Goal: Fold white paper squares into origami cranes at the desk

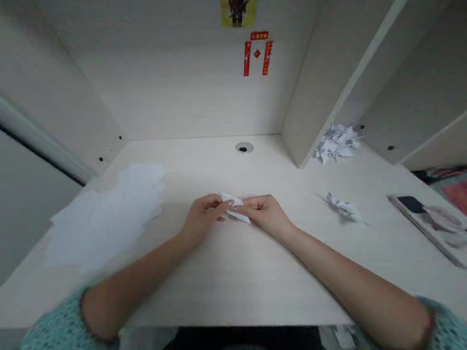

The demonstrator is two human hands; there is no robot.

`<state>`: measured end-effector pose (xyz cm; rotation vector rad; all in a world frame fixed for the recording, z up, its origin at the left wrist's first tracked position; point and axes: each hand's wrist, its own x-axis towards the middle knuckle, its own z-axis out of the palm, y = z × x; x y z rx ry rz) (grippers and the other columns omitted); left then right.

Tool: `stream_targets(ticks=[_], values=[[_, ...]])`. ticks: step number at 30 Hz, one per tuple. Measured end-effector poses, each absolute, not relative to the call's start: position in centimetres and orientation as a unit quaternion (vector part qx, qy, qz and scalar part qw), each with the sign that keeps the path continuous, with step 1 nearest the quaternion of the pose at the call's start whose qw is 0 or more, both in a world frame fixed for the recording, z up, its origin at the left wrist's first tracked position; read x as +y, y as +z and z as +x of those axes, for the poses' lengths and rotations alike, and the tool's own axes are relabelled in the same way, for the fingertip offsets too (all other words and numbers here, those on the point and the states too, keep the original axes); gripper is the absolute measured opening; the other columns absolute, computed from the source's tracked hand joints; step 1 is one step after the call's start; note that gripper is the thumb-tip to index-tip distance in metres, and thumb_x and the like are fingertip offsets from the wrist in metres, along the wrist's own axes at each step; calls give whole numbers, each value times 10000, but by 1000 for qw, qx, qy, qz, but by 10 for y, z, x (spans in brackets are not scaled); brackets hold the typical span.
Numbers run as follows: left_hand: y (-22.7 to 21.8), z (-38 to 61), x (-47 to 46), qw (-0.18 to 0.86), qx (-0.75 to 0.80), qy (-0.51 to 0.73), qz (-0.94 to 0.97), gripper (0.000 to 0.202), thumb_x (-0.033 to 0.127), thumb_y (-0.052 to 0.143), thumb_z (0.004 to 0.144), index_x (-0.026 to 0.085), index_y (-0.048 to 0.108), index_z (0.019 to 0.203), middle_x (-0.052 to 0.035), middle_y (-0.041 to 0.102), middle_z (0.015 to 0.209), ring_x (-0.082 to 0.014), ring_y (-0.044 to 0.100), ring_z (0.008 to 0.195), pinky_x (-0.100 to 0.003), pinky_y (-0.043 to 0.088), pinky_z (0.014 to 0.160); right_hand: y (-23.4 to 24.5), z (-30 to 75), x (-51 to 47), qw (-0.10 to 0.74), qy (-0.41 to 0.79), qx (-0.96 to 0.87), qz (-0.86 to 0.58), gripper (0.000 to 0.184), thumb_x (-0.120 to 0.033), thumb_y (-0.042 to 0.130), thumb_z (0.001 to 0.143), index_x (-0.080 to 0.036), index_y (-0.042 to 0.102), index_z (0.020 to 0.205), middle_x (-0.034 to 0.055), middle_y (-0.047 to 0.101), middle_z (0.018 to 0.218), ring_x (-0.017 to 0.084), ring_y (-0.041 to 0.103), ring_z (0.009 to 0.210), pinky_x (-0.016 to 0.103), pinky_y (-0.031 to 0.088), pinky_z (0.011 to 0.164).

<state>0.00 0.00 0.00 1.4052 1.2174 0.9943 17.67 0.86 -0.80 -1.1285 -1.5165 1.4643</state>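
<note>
Between my two hands, over the middle of the desk, is a small piece of folded white paper (242, 217). My left hand (206, 212) pinches its left end, thumb and fingers closed together. My right hand (263, 211) grips the paper from the other side, its fingertips nearly meeting those of the left. Fingers cover much of the paper, so its full shape is hidden. Spread over the desk's left side lies an overlapping pile of white paper sheets (104, 219).
Right of my hands sits a small clump of folded paper pieces (343, 208). A larger heap of them (337, 143) lies behind, beside the upright divider (332, 85). A phone-like flat object (430, 228) rests at the right. The desk (212, 285) has a round cable hole (244, 147).
</note>
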Motion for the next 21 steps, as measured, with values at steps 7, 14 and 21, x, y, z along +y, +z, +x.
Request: stream_targets(ticks=[7,14,21], values=[[0,0,0,452,506,437,591,265,428,652,739,170,649,678,-6,621,691,-124,567,634,-222,491,570,-10,177,12,370,606,-580,-400,349,-479,691,700,-132,732,702,22,669,645,95,512,558,234,360,574],[5,2,-2,434,506,429,610,249,413,649,749,172,700,783,-38,698,774,-173,641,715,-255,491,647,-13,176,11,370,603,-594,-383,332,-478,680,717,-152,737,691,32,703,681,117,570,591,248,401,615],[4,3,-5,500,489,444,560,256,401,682,720,151,723,756,-58,711,729,-185,646,632,-296,495,653,-9,173,5,365,603,-601,-376,341,-473,672,726,-140,725,678,32,700,677,109,559,572,242,383,580]])
